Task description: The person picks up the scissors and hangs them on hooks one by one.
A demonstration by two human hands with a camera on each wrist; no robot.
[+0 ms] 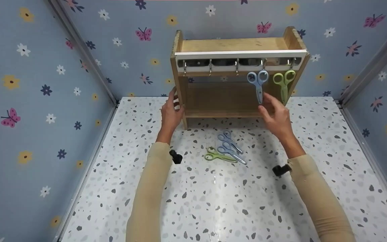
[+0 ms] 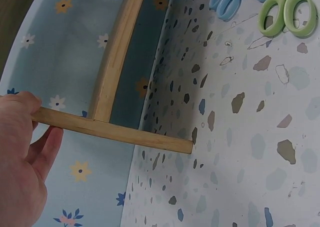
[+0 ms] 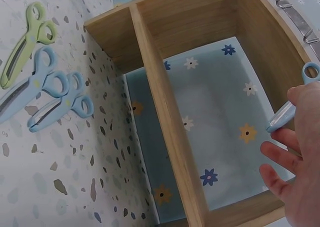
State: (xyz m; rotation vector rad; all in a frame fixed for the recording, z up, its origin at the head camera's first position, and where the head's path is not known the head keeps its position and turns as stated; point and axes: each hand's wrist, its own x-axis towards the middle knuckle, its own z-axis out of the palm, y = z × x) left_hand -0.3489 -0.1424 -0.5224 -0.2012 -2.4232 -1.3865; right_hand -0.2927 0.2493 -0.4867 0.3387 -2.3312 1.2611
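A wooden shelf rack (image 1: 233, 113) with a row of metal hooks (image 1: 237, 66) stands against the back wall. My left hand (image 1: 172, 113) grips the rack's left side panel (image 2: 115, 130), thumb on one face and fingers on the other. With my right hand (image 1: 276, 117) I pinch the blade end of blue scissors (image 1: 258, 85), whose handles are up at the fourth hook from the left. Whether a loop sits on that hook is hard to tell. Green scissors (image 1: 284, 88) hang from the rightmost hook, beside my right hand.
Two more pairs of blue scissors (image 3: 50, 82) and a green pair (image 3: 25, 44) lie on the speckled white tabletop (image 1: 193, 201) in front of the rack. Blue flowered panels (image 1: 39, 101) wall in the table at the left, back and right.
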